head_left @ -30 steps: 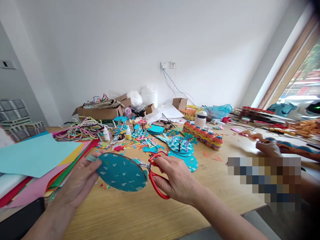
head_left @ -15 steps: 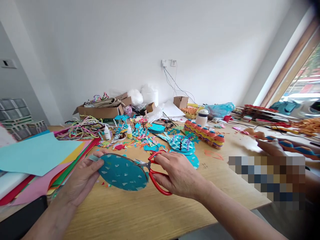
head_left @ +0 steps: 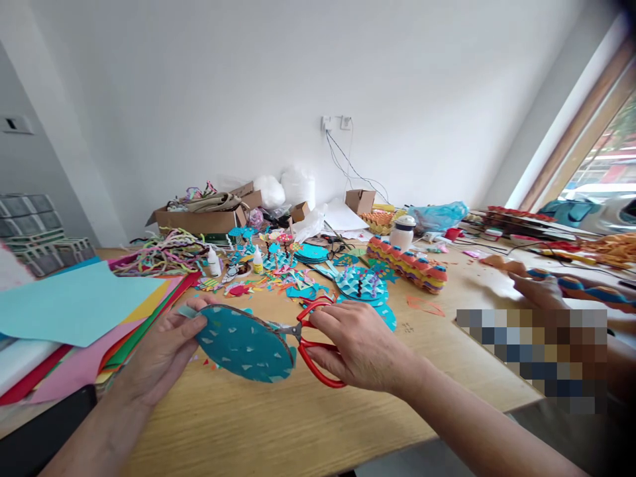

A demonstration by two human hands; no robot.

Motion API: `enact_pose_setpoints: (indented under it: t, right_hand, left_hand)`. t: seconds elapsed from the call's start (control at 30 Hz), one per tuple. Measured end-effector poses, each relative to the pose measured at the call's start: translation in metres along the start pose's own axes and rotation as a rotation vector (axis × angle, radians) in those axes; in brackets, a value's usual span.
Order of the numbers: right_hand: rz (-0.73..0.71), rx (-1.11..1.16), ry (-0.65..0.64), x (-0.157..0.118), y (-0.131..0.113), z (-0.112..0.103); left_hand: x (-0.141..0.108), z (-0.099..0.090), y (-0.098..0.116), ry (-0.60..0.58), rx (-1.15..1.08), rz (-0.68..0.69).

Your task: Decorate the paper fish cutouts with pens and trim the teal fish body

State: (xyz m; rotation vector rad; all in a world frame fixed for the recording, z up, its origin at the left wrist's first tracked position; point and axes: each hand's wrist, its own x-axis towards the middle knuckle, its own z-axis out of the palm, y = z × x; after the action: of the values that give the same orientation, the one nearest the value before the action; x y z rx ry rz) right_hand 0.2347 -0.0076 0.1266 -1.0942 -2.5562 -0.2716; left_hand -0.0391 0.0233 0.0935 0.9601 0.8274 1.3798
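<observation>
A blue oval disc [head_left: 246, 344] with small pale flecks is pinched at its left edge by my left hand [head_left: 173, 338], above the table. My right hand [head_left: 355, 344] grips red-handled scissors [head_left: 318, 379], its fingers through the loops. The scissors' blades meet the disc's upper right edge, and their tips are hidden there. Behind the hands lie more blue discs [head_left: 385, 315], one bearing a wavy blue piece [head_left: 365, 285].
Coloured paper sheets [head_left: 74, 301] and a black phone [head_left: 50, 424] lie left. Glue bottles [head_left: 213, 263], scraps and a cardboard box [head_left: 199, 222] stand behind. Egg-carton strips [head_left: 407, 265] sit right of centre. Another person's hand [head_left: 541, 291] is at far right.
The disc's right end and the scissors have shifted very slightly down and right in view. Both hands keep their holds.
</observation>
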Motion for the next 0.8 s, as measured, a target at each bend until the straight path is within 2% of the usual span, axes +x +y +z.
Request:
enact_pose_setpoints:
  t: [0.17, 0.8]
  right_hand:
    - [-0.021, -0.009, 0.021, -0.0013, -0.0002, -0.0008]
    - [-0.041, -0.057, 0.054, -0.0028, -0.0031, -0.0013]
  left_hand:
    - [0.0005, -0.0006, -0.0021, -0.036, -0.009, 0.013]
    - [0.0019, -0.0006, -0.0039, -0.033, -0.054, 0.03]
